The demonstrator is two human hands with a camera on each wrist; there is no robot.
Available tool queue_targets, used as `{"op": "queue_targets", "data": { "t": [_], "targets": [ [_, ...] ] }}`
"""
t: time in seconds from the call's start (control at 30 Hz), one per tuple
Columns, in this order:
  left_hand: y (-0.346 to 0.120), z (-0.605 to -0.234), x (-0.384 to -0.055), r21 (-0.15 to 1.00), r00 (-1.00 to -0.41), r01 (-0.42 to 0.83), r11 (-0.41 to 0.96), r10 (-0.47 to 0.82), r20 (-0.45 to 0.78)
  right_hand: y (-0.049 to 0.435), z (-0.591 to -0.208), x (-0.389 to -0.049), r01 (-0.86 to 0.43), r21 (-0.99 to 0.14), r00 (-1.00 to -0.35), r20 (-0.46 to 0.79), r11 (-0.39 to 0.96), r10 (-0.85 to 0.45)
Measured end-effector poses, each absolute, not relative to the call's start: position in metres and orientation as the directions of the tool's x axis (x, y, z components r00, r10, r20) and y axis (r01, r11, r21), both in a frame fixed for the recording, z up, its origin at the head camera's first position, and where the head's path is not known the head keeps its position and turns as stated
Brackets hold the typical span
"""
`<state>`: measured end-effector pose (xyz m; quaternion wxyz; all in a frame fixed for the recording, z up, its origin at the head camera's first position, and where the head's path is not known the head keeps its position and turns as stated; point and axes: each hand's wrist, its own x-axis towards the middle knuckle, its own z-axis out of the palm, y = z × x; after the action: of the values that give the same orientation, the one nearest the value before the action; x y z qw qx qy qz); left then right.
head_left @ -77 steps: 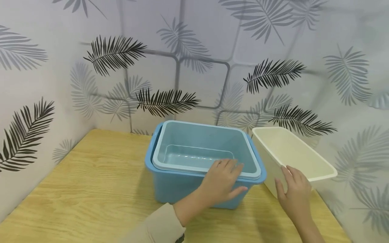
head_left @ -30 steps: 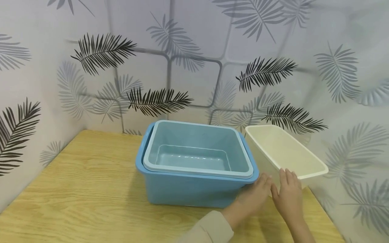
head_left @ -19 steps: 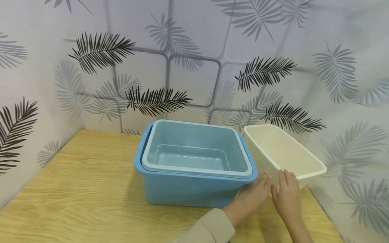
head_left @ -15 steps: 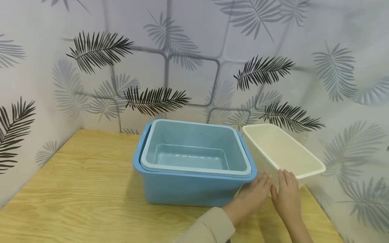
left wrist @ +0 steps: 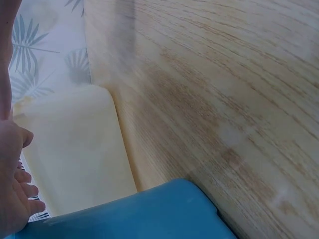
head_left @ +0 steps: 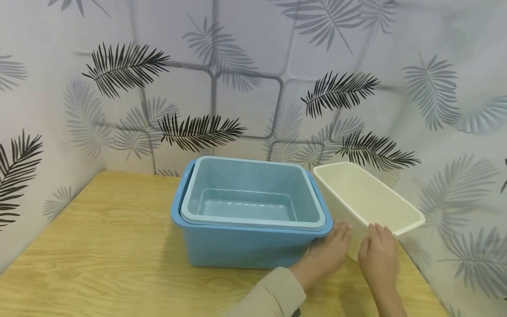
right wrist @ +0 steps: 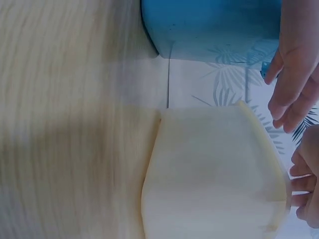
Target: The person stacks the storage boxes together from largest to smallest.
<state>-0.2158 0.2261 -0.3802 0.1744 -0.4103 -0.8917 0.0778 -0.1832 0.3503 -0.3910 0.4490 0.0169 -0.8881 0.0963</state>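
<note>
A pale blue bin (head_left: 245,211) sits nested in a larger blue bin (head_left: 241,246) on the wooden table. Right of them stands a cream bin (head_left: 356,229), slightly angled. My left hand (head_left: 330,248) reaches into the gap between the blue and cream bins, its fingers fairly straight and close under the blue rim's corner. My right hand (head_left: 380,257) holds the near corner of the cream bin, with fingertips at the rim and the thumb along the wall. In the right wrist view, the fingers (right wrist: 301,184) bend at the cream bin's rim. Both visible bins are hollow and contain no objects.
Leaf-patterned covering (head_left: 245,88) closes off the back and both sides. Bare wood grain of the table (head_left: 111,246) spreads left of the bins. The cream bin stands near the table's right edge.
My left hand has moved from the pale blue bin's front rim rightward into the gap between bins. My right hand has shifted slightly, its fingers now more bent at the cream bin's rim.
</note>
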Motion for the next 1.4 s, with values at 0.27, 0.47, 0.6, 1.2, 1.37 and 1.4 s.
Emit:
{"op": "queue_targets", "data": {
  "t": [0.27, 0.47, 0.6, 1.2, 1.37, 1.4],
  "targets": [
    [0.229, -0.376, -0.220, -0.288, -0.605, 0.712, 0.641, 0.767, 0.211, 0.344, -0.389, -0.189, -0.126, -0.146, -0.681, 0.732, 0.981, 0.022],
    [0.231, -0.375, -0.224, -0.520, -0.497, 0.633, 0.573, 0.816, 0.295, 0.348, -0.389, -0.187, -0.165, -0.174, -0.651, 0.758, 0.971, 0.026],
    [0.234, -0.371, -0.225, -0.502, -0.531, 0.624, 0.599, 0.796, 0.291, 0.351, -0.386, -0.184, -0.186, -0.219, -0.651, 0.757, 0.958, 0.047],
    [0.243, -0.364, -0.222, -0.328, -0.613, 0.678, 0.658, 0.752, 0.243, 0.362, -0.379, -0.172, -0.089, -0.297, -0.574, 0.795, 0.951, 0.195],
    [0.246, -0.361, -0.220, -0.172, -0.655, 0.712, 0.681, 0.732, 0.189, 0.361, -0.382, -0.171, -0.114, -0.221, -0.614, 0.782, 0.969, 0.106],
    [0.246, -0.361, -0.220, -0.158, -0.658, 0.715, 0.682, 0.731, 0.182, 0.361, -0.383, -0.172, -0.120, -0.193, -0.623, 0.778, 0.974, 0.077]
  ]
}}
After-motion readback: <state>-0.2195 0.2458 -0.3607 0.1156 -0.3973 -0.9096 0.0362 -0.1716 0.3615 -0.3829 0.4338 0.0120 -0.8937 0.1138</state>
